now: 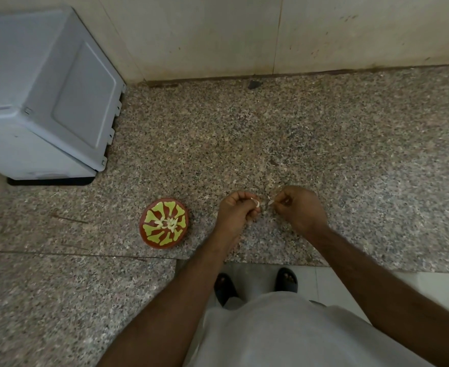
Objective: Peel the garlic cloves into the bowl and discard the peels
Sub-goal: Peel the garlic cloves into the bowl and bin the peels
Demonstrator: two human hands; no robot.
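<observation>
A small red bowl (149, 235) with a yellow-green pattern sits on the granite counter, left of my hands. Several pale peeled cloves (168, 224) lie in its middle. My left hand (235, 213) is curled and pinches a whitish garlic clove (257, 203) at its fingertips. My right hand (301, 207) is curled a little to the right and pinches a thin sliver of peel (270, 202). A small gap separates the two hands. Bits of pale peel (272, 220) lie on the counter under them.
A grey plastic appliance (43, 102) stands at the back left against the wall. The speckled granite counter (297, 133) runs to the tiled wall. Its front edge is just below my wrists, with my sandalled feet (287, 279) on the white floor below.
</observation>
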